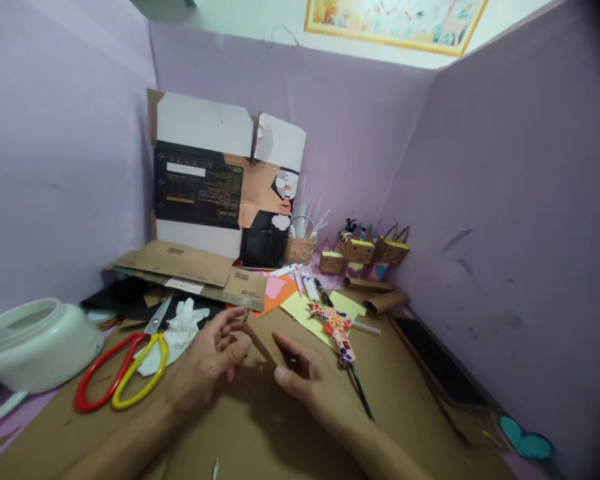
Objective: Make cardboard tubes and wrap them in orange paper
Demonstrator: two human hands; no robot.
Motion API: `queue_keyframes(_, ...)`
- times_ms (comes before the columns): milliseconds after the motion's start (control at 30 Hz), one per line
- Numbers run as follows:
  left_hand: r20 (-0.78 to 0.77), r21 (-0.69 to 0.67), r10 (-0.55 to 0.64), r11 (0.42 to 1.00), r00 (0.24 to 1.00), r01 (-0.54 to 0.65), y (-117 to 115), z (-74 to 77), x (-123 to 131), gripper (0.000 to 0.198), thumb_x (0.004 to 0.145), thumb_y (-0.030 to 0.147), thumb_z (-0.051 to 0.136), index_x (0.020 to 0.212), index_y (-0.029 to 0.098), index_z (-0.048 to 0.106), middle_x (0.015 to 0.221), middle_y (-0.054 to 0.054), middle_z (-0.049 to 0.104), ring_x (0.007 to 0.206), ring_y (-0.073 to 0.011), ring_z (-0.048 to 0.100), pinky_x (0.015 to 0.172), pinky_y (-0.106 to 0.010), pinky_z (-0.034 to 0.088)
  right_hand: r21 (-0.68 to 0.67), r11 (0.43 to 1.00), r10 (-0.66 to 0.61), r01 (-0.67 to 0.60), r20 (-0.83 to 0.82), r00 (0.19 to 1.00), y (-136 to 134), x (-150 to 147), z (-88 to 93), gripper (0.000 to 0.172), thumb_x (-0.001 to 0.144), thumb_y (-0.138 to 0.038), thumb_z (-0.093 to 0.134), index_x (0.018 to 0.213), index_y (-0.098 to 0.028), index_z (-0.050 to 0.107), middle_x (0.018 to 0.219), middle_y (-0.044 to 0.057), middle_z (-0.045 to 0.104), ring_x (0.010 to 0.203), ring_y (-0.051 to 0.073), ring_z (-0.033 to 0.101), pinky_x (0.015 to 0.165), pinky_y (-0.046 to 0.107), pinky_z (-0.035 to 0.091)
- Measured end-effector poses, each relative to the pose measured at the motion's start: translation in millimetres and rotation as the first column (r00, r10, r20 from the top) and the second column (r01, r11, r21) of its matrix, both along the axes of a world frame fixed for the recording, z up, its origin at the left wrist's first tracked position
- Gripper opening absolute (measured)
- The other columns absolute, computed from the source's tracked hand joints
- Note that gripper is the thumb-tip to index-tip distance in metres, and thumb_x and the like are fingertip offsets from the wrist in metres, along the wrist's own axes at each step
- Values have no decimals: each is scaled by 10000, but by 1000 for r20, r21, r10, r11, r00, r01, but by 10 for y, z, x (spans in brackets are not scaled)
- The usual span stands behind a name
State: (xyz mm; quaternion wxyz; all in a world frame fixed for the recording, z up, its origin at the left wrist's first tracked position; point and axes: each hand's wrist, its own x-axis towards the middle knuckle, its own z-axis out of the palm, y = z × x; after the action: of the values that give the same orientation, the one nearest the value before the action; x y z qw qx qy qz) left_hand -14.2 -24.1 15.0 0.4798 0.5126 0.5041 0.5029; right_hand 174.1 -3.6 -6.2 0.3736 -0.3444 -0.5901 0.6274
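My left hand (207, 363) hovers over the brown cardboard work surface (260, 433). Its thumb and fingers are pinched together on something small and thin that I cannot make out. My right hand (305, 380) is just to its right, a few centimetres away, with thumb and fingers stretched apart and pointing toward the left hand, holding nothing I can see. Red-and-yellow-handled scissors (125, 373) lie left of my left hand beside a crumpled white tissue (177, 330). A colourfully patterned glue gun (337, 330) lies just beyond my right hand, its dark cord trailing toward me.
A white plastic jar (35, 343) lies at the far left. Flattened cardboard boxes (190, 267) and a printed box panel stand at the back. Markers (305, 283), coloured paper, a small basket (300, 247), paper animal boxes (365, 252) and a black tray (435, 363) lie right. Purple walls enclose everything.
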Motion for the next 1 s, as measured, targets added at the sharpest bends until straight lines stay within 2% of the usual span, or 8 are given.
queue_keyframes(133, -17, 19, -5, 1000, 1000, 6, -23, 18, 33, 567, 689, 409, 679, 1138, 148, 452, 836, -40, 624, 730, -173, 614, 574, -239, 483, 58, 996, 66, -67, 31, 997, -26, -25, -10, 650, 651, -416, 725, 1232, -173, 565, 1316, 135, 540, 1216, 315, 479, 1039, 479, 315)
queue_keyframes(200, -19, 48, 14, 999, 1000, -13, -34, 43, 49, 483, 663, 362, 691, 1050, 142, 504, 835, -47, 653, 776, -196, 638, 657, -271, 504, 81, 992, 90, -94, 53, 994, -34, -34, -4, 577, 679, -384, 689, 1200, -159, 586, 1254, 130, 592, 1152, 311, 531, 994, 466, 369)
queue_keyframes(367, -120, 83, 78, 994, 990, -68, -49, 62, 63, 362, 656, 329, 650, 944, 132, 555, 852, -69, 682, 767, -222, 649, 663, -306, 513, 112, 994, -12, -7, 161, 987, -54, -50, -4, 415, 668, -327, 670, 1036, -136, 658, 934, 93, 688, 879, 272, 600, 785, 389, 464)
queue_keyframes(500, -205, 65, 103, 994, 973, -92, -35, 39, 44, 420, 650, 374, 660, 966, 117, 557, 834, -76, 670, 741, -231, 637, 654, -328, 502, 117, 979, 159, -166, 64, 985, -86, -89, 15, 324, 711, -332, 640, 986, -164, 670, 819, 37, 656, 769, 206, 563, 696, 303, 435)
queue_keyframes(567, -190, 48, 95, 995, 977, -88, -24, 36, 50, 468, 633, 393, 671, 987, 112, 548, 842, -82, 665, 753, -242, 637, 657, -339, 503, 83, 981, 173, -173, 10, 985, -94, -111, 22, 303, 711, -341, 645, 960, -173, 677, 793, 23, 651, 756, 189, 551, 676, 275, 418)
queue_keyframes(733, 11, 40, -70, 997, 997, 70, -12, 37, 122, 401, 667, 363, 654, 971, 125, 547, 971, -110, 679, 908, -248, 639, 778, -339, 503, -67, 993, 96, -99, -48, 994, -74, -130, -11, 262, 644, -355, 731, 807, -154, 692, 656, -7, 620, 594, 123, 496, 562, 214, 370)
queue_keyframes(900, -27, 34, -45, 998, 999, 46, -2, 26, 153, 349, 680, 347, 631, 941, 123, 577, 913, -98, 690, 849, -248, 645, 703, -334, 511, -166, 981, 85, -102, -104, 991, -65, -135, -49, 292, 605, -367, 775, 762, -138, 687, 638, 4, 640, 557, 114, 522, 550, 211, 395)
queue_keyframes(1000, -57, 31, -55, 998, 997, 56, 23, 29, 108, 336, 671, 349, 636, 914, 123, 580, 877, -88, 676, 809, -243, 636, 694, -344, 508, -182, 975, 108, -124, -97, 989, -68, -127, -54, 339, 607, -388, 775, 808, -130, 690, 671, 21, 663, 569, 116, 544, 572, 219, 415)
